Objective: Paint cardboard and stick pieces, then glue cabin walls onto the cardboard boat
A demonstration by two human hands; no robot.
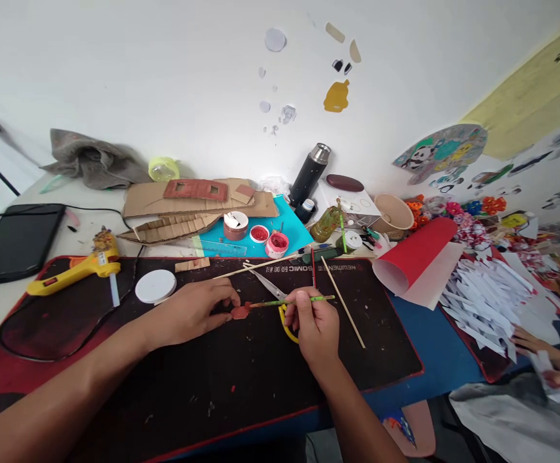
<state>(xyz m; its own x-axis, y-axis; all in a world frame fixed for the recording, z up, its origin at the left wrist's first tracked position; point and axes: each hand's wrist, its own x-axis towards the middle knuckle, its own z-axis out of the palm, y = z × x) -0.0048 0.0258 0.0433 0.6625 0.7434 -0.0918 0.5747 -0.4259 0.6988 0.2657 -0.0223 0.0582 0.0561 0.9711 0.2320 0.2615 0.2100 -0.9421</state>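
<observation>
Just beside left grip point(190, 315), red piece point(240, 312)

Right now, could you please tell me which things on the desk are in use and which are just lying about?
In use: left hand, right hand, paintbrush, small red piece, red paint pot.
Lying about: glue gun, scissors, flask, red paper roll.

On the mat point(188, 386): small piece point(240, 312) and scissors point(267, 286) at centre, round lid point(155, 285) left of centre, glue gun point(74, 267) across its left rear corner. Tablet point(17, 241) left of mat; cardboard point(197, 202), paint pots point(276, 243), flask point(310, 172) behind it; paper strips point(482, 296) right.
</observation>
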